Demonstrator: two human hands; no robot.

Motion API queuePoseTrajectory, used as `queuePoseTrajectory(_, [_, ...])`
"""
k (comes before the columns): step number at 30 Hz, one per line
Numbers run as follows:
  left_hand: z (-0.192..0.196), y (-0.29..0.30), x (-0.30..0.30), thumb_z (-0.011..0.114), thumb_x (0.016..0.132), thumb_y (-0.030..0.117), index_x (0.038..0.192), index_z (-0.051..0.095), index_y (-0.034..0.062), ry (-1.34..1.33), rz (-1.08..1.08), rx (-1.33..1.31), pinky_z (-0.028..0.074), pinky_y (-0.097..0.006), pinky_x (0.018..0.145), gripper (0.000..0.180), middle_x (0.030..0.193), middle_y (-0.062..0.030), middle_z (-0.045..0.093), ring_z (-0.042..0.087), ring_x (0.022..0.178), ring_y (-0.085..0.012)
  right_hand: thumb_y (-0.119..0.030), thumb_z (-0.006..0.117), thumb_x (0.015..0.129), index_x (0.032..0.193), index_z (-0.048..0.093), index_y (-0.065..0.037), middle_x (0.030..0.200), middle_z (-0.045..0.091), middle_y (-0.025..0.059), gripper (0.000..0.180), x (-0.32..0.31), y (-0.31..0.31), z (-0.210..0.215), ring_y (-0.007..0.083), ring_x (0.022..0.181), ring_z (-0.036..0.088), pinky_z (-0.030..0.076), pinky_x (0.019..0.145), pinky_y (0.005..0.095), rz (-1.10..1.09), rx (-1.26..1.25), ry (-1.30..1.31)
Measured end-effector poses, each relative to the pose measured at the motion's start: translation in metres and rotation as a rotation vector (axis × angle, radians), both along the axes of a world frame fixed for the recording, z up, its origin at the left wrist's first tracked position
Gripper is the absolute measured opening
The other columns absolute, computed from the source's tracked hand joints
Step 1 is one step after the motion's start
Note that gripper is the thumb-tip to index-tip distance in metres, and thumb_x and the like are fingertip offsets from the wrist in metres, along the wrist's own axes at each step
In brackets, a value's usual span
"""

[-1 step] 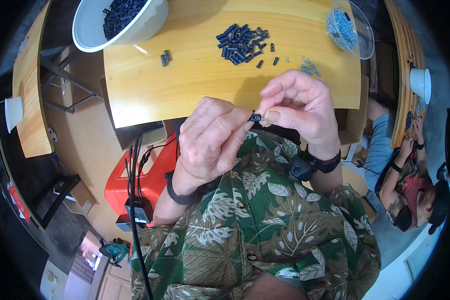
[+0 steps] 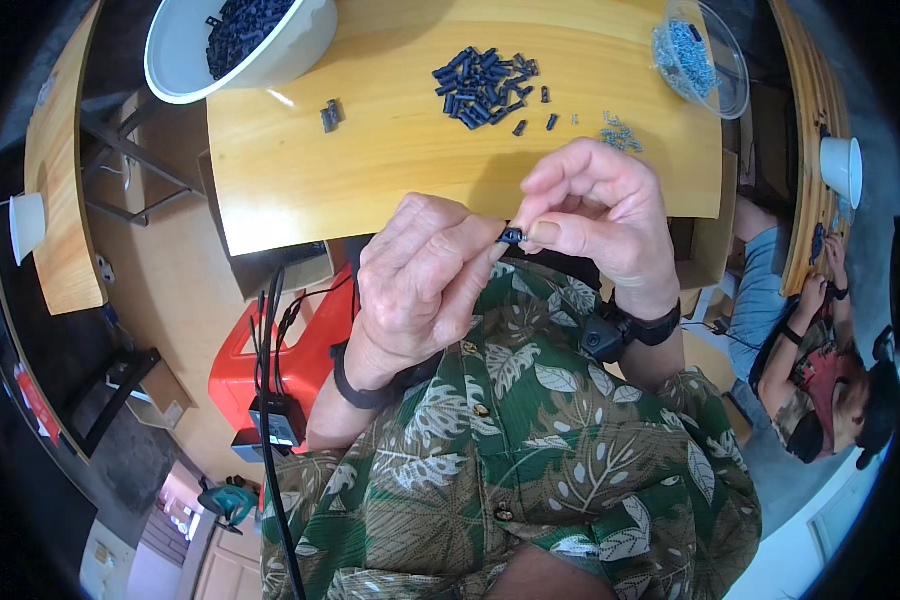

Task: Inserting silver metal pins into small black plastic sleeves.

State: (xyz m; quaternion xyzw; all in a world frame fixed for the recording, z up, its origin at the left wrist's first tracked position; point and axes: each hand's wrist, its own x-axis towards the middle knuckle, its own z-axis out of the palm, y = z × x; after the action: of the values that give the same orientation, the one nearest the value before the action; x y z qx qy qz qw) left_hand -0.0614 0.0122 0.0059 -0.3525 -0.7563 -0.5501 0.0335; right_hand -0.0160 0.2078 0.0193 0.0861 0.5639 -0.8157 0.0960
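My left hand (image 2: 417,275) pinches a small black plastic part (image 2: 511,236) between thumb and fingertips, in front of my chest at the table's near edge. At the part's right end, the thumb and forefinger of my right hand (image 2: 600,215) close on a small silver screw (image 2: 525,238), mostly hidden by the fingertips. The other right fingers are loosely curled. Beyond my hands lies a pile of like black plastic parts (image 2: 480,88), with a few single ones beside it. Several loose silver screws (image 2: 620,136) lie to its right.
A white tub (image 2: 305,45) of black parts stands at the far left of the wooden table (image 2: 300,190), near a few separate pieces (image 2: 331,115). A clear round container (image 2: 732,75) holds screws at far right. A red plastic stool (image 2: 232,375) and hanging cables are left; another person (image 2: 815,370) works at right.
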Motion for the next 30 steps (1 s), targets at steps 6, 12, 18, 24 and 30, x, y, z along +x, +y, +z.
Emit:
queuePoseTrajectory(6, [-0.005, 0.0, -0.002, 0.074, 0.07, -0.007, 0.089, 0.066, -0.0032, 0.1, -0.018, 0.007, 0.051, -0.034, 0.061, 0.022, 0.078, -0.0135, 0.065, 0.063, 0.067, -0.0269, 0.001, 0.072, 0.084, 0.105, 0.061, 0.0, 0.088, 0.067, 0.0042, 0.023, 0.001, -0.006, -0.007, 0.008, 0.079, 0.064, 0.052, 0.071, 0.0209, -0.03, -0.062, 0.003])
queuePoseTrajectory(12, [-0.01, 0.0, 0.001, 0.074, 0.065, -0.01, 0.092, 0.065, -0.0033, 0.096, 0.035, 0.007, 0.047, -0.036, 0.06, 0.03, 0.077, -0.012, 0.059, 0.058, 0.067, -0.0276, -0.002, 0.07, 0.088, 0.104, 0.061, -0.001, 0.087, 0.066, 0.003, 0.018, 0.0, -0.013, -0.012, 0.0074, 0.076, 0.062, 0.051, 0.068, 0.0206, -0.035, -0.05, -0.012])
queuePoseTrajectory(18, [-0.018, 0.002, 0.001, 0.073, 0.068, -0.01, 0.092, 0.065, -0.0012, 0.062, 0.115, -0.085, 0.047, -0.037, 0.061, 0.027, 0.076, -0.0122, 0.059, 0.058, 0.067, -0.0294, -0.008, 0.066, 0.094, 0.099, 0.064, 0.0, 0.083, 0.063, -0.0012, 0.009, 0.009, -0.028, -0.033, 0.0023, 0.073, 0.057, 0.048, 0.066, 0.0172, -0.108, -0.034, -0.104])
queuePoseTrajectory(24, [-0.025, 0.004, 0.002, 0.074, 0.071, -0.008, 0.094, 0.066, -0.0006, 0.062, 0.104, -0.116, 0.049, -0.038, 0.064, 0.026, 0.078, -0.0131, 0.062, 0.06, 0.07, -0.0298, -0.008, 0.066, 0.093, 0.094, 0.065, 0.001, 0.082, 0.065, 0.0002, 0.009, 0.008, -0.028, -0.034, 0.0037, 0.075, 0.059, 0.049, 0.067, 0.0202, -0.115, 0.172, 0.048])
queuePoseTrajectory(30, [-0.026, 0.003, 0.002, 0.075, 0.074, -0.004, 0.094, 0.069, 0.0011, -0.136, 0.075, -0.143, 0.051, -0.037, 0.066, 0.021, 0.081, -0.0134, 0.066, 0.063, 0.073, -0.0298, -0.006, 0.068, 0.09, 0.09, 0.066, -0.001, 0.083, 0.065, 0.0, 0.006, 0.005, -0.022, -0.034, 0.0053, 0.075, 0.059, 0.048, 0.069, 0.022, -0.089, 0.344, 0.098])
